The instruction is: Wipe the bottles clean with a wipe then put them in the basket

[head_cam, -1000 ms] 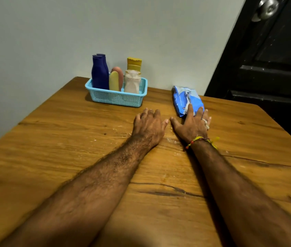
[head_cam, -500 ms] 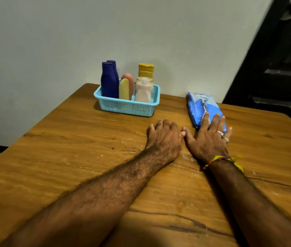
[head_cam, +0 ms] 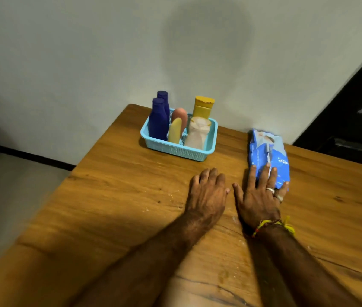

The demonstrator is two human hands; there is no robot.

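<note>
Wooden tabletop [head_cam: 131,196] is shared by a basket [head_cam: 176,149] crowded with bottles [head_cam: 158,120] and a wipes pack [head_cam: 267,156]. Left hand [head_cam: 206,196] lies flat, empty; right hand [head_cam: 257,198] rests open-fingered on the pack, nothing gripped. Neighbours could be toppled when one bottle is lifted.

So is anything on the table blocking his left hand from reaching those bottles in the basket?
Nothing visible does. The left hand lies flat on bare wooden table, with open wood up to the blue basket. The wipes pack sits off right, under the right hand fingers.
</note>
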